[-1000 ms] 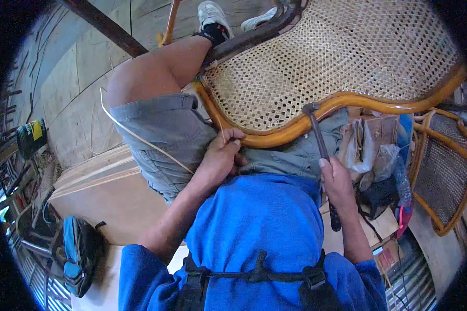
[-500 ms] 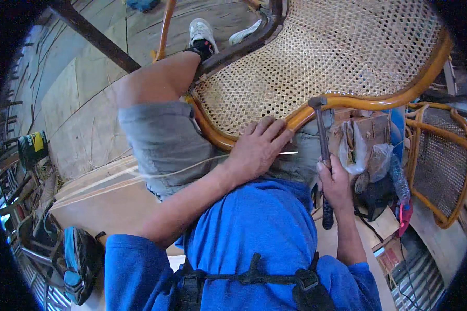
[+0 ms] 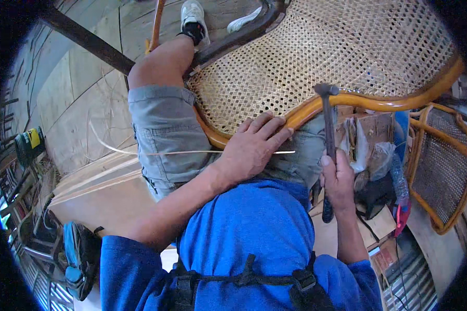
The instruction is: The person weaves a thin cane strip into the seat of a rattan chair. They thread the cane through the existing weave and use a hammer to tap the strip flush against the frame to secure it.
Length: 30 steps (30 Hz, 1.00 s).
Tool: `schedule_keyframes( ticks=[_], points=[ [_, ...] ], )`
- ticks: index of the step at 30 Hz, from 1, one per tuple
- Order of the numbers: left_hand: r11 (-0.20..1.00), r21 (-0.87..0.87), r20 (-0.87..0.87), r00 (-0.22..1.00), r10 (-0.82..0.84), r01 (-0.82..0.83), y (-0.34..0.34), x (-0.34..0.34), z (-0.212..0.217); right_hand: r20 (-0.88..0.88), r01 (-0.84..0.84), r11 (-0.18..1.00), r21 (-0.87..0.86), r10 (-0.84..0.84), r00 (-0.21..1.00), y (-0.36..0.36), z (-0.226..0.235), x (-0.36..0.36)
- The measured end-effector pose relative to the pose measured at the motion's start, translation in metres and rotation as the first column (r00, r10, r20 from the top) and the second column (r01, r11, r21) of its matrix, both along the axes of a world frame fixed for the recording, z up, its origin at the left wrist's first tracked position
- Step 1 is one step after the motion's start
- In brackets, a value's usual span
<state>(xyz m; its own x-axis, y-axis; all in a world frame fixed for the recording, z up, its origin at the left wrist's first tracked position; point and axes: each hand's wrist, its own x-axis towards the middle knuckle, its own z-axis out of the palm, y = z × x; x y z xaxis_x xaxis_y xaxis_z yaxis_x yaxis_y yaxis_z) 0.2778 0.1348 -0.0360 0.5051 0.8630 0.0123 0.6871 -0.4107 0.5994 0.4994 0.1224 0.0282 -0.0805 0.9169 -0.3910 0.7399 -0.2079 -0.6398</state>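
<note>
A woven cane panel (image 3: 296, 67) in a glossy rattan chair frame (image 3: 368, 102) lies over my lap. My left hand (image 3: 251, 147) is curled over the near rail of that frame, fingertips reaching the weave; its palm side is hidden. A thin, pale cane strip (image 3: 184, 152) passes at this hand, one end sticking out to its right, the other trailing left across my thigh. In my right hand (image 3: 338, 179), closed around the handle, is a hammer (image 3: 329, 122). Its metal head is up by the rail, right of my left hand; contact cannot be made out.
On the right stand plastic bags (image 3: 381, 158) and another rattan-framed cane piece (image 3: 441, 160). Wooden boards (image 3: 104, 192) lie at left, with a backpack (image 3: 80, 259) below them. A dark bar (image 3: 91, 41) slants across the upper left.
The hammer head has shifted slightly up and right beside the rail. The trailing end of the cane strip has swung, and my left leg has moved a little. My left hand stays on the frame.
</note>
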Motion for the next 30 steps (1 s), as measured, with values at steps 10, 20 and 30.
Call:
schedule_keyframes(
  ticks=[10, 20, 30],
  points=[
    [1.0, 0.011, 0.014, 1.0, 0.01, -0.01, 0.002, 0.0, -0.003, 0.056, 0.065, 0.983, -0.169, -0.056, 0.997, -0.001, 0.012, -0.011],
    [0.999, 0.037, 0.012, 0.999, 0.031, -0.032, 0.001, 0.0, -0.002, 0.099, 0.072, 0.977, -0.201, -0.052, 0.994, 0.001, 0.016, -0.01],
    [0.999, 0.018, 0.033, 0.999, 0.031, -0.031, 0.0, -0.003, -0.004, 0.097, -0.019, 1.0, -0.003, 0.019, 0.995, 0.008, 0.013, -0.004]
  ],
)
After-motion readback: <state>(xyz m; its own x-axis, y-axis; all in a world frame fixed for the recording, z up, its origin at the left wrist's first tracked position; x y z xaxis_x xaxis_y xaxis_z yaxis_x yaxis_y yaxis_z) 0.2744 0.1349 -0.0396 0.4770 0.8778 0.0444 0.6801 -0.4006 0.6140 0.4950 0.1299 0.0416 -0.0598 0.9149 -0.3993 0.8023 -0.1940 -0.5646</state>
